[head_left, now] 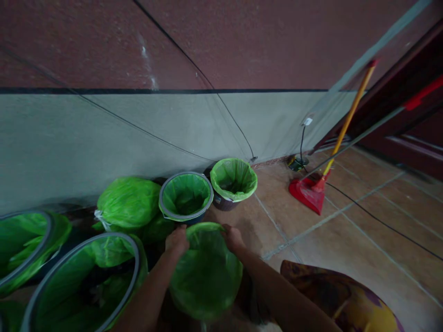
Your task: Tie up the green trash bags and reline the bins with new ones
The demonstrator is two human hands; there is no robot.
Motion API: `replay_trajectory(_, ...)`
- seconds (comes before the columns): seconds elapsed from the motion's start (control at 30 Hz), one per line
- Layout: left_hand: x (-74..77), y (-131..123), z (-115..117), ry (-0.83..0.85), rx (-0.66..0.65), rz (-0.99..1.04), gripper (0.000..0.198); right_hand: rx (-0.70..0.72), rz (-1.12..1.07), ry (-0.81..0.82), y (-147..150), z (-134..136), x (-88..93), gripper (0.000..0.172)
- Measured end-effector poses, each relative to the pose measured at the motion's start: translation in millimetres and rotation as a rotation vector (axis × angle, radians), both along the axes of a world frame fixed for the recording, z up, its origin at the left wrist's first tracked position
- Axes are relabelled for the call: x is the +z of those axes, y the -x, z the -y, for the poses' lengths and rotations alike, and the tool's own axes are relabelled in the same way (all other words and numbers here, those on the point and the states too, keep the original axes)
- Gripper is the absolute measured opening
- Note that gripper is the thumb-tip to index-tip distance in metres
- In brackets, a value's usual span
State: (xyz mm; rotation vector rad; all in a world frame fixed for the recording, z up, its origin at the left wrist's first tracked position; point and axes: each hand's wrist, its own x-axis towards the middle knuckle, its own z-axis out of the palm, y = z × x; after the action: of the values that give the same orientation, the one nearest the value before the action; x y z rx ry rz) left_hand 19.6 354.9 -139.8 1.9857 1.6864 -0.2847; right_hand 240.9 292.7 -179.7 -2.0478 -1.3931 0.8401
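A bin lined with a green plastic bag is in front of me, its mouth facing up and the green bin liner (pixel 207 267) folded over its rim. My left hand (pixel 177 240) is closed on the liner at the upper left of the rim. At the upper right, my right hand (pixel 233 238) grips the same edge, fingers partly hidden. Just beyond my left hand stands a lined bin with a grey ring (pixel 186 216). Past my right hand is a smaller dark bucket (pixel 224 203) with a green liner over its rim.
To the left are a tied green bag (pixel 129 203) and large lined bins with grey rims (pixel 136 258). A red dustpan (pixel 306 196) with a yellow-handled tool (pixel 349 117) stands right. A black cable (pixel 377 219) crosses the tiles. Patterned fabric (pixel 332 290) is near my right arm.
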Motion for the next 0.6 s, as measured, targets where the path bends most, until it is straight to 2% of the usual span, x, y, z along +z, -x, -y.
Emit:
replay_trajectory(0.07, 5.1, 3.6, -6.0, 0.007, 0.028, 0.013, 0.066, -0.067, 0.057, 0.049, -2.8, 20.1, -3.0, 0.022)
replay_trajectory(0.13, 10.1, 5.7, -11.1, 0.019, 0.064, 0.06, 0.073, -0.154, 0.095, 0.115, -2.3, 45.3, -9.1, 0.026)
replay_trajectory(0.23, 14.5, 5.9, -14.8, 0.034, 0.094, 0.154, 0.073, -0.249, 0.108, 0.202, 2.2, 77.5, -16.4, 0.042)
replay_trajectory(0.3, 14.1, 4.3, -15.3, 0.015, 0.1, 0.192, 0.068, -0.297, 0.126, 0.19, 3.9, 83.4, -14.0, 0.056)
replay_trajectory(0.37, 11.8, 1.8, -15.6, -0.019, 0.119, 0.207, 0.058, -0.285, 0.124, 0.11, 3.1, 72.0, -4.1, 0.055)
replay_trajectory(0.47, 7.7, -2.5, -16.0, -0.063, 0.13, 0.206, 0.041, -0.148, 0.07, 0.013, 2.1, 30.3, 18.1, 0.044)
replay_trajectory(0.6, 5.0, -4.4, -13.1, -0.109, 0.108, 0.169, 0.026, 0.06, 0.068, 0.075, 10.8, -23.4, 34.4, 0.035)
